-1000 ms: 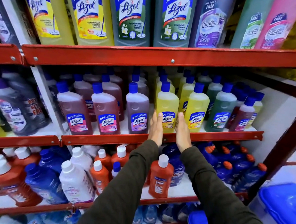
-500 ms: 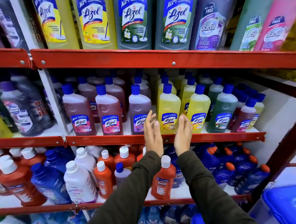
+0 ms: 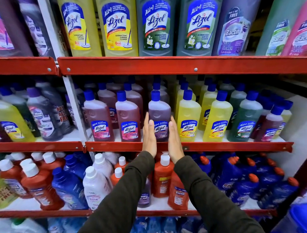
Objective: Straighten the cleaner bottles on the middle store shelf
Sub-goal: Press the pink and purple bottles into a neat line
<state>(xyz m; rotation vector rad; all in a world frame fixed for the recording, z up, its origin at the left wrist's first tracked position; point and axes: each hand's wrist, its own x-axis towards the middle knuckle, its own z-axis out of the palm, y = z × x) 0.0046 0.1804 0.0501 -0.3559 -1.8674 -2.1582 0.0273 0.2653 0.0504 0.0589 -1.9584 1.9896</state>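
The middle shelf [image 3: 220, 146] has a red front rail and holds rows of blue-capped cleaner bottles. A purple bottle [image 3: 159, 111] stands upright at the front, near the middle. My left hand [image 3: 148, 135] lies flat against its left side and my right hand [image 3: 174, 140] flat against its right side, fingers straight, pressing it between the palms. To its left stand two pink bottles [image 3: 99, 118] [image 3: 127, 119]. To its right stand two yellow bottles [image 3: 188, 118] [image 3: 217, 121], then a green bottle [image 3: 245, 120] and a small dark red bottle [image 3: 269, 126].
The upper shelf [image 3: 182, 64] carries large cleaner bottles close above the caps. The lower shelf [image 3: 161, 206] holds orange, white and blue bottles under my forearms. A white upright post [image 3: 74, 105] divides the shelf bays. A blue plastic container [image 3: 300, 221] sits at the bottom right.
Both hands moved left from the yellow bottle to the purple bottle and closed in on its two sides. The view shifted left and closer to the shelf.
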